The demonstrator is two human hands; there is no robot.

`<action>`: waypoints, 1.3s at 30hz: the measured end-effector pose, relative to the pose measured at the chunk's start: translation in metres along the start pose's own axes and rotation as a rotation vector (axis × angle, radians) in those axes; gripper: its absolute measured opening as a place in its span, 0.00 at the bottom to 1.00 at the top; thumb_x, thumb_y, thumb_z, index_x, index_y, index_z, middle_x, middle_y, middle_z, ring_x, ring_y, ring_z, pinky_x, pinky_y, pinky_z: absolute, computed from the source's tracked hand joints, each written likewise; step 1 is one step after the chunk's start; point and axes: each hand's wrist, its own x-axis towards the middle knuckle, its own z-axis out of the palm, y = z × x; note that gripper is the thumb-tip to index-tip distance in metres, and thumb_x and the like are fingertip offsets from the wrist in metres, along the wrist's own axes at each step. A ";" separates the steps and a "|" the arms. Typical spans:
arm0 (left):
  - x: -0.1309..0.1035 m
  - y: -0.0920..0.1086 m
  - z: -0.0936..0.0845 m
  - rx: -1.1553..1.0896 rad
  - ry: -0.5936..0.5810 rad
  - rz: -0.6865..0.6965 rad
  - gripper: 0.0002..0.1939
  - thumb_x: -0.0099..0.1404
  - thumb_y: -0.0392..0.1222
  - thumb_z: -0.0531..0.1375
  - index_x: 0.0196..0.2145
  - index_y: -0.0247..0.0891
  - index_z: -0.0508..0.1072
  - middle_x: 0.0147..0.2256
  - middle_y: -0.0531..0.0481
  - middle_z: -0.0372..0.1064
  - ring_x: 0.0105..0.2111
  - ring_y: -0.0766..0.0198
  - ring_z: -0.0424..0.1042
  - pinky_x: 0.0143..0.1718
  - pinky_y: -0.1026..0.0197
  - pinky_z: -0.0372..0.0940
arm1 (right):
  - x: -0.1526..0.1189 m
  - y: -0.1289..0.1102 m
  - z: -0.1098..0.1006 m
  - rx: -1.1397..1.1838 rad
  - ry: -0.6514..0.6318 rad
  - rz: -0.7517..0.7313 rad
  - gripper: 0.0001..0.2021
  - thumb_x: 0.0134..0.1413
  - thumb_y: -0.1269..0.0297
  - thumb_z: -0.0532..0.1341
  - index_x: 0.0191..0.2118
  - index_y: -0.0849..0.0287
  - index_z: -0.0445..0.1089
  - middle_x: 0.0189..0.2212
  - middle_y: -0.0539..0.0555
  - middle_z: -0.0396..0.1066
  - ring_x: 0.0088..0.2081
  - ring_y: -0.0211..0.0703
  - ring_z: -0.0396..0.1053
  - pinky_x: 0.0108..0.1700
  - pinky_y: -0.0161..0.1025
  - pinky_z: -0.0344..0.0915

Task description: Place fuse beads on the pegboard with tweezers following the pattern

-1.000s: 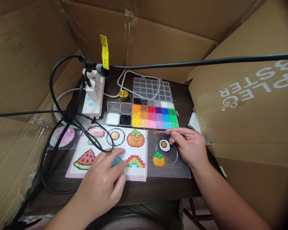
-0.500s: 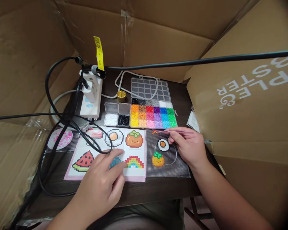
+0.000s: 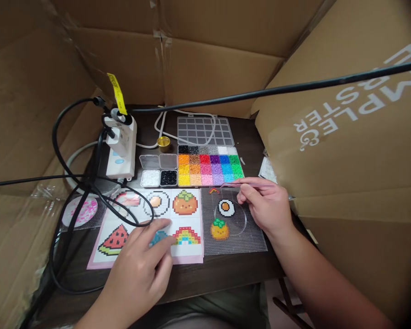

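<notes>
My right hand (image 3: pixel 265 205) pinches a pair of pink tweezers (image 3: pixel 245 184), whose tips point left beside the near edge of the bead box (image 3: pixel 210 167). Just left of the tips, a small rainbow of beads (image 3: pixel 213 191) lies on the clear pegboard (image 3: pixel 239 244). Below it on the board are a fried egg of beads (image 3: pixel 226 208) and an orange persimmon of beads (image 3: pixel 219 229). My left hand (image 3: pixel 140 260) rests on the pattern sheet (image 3: pixel 192 258), fingers stretched out, the index finger near the printed rainbow (image 3: pixel 187 235). It covers part of a blue picture.
Small boxes of white beads (image 3: pixel 151 178) and black beads (image 3: pixel 169 177) stand left of the bead box. A gold cup (image 3: pixel 163 144) and a white power strip (image 3: pixel 121 148) sit behind. Black cables (image 3: pixel 147 224) loop over the sheet. Cardboard walls (image 3: pixel 219 73) surround the table.
The tweezer tips have moved off the bead rainbow, up and to the right toward the bead box. My left hand keeps its place on the sheet. The whole view has shifted slightly.
</notes>
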 end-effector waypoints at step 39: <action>0.000 -0.001 0.001 -0.003 0.000 0.017 0.16 0.64 0.27 0.55 0.46 0.40 0.73 0.54 0.41 0.67 0.49 0.52 0.68 0.48 0.50 0.64 | -0.002 -0.014 0.020 -0.176 -0.026 0.067 0.07 0.49 0.63 0.66 0.30 0.59 0.81 0.24 0.53 0.78 0.20 0.34 0.67 0.23 0.33 0.65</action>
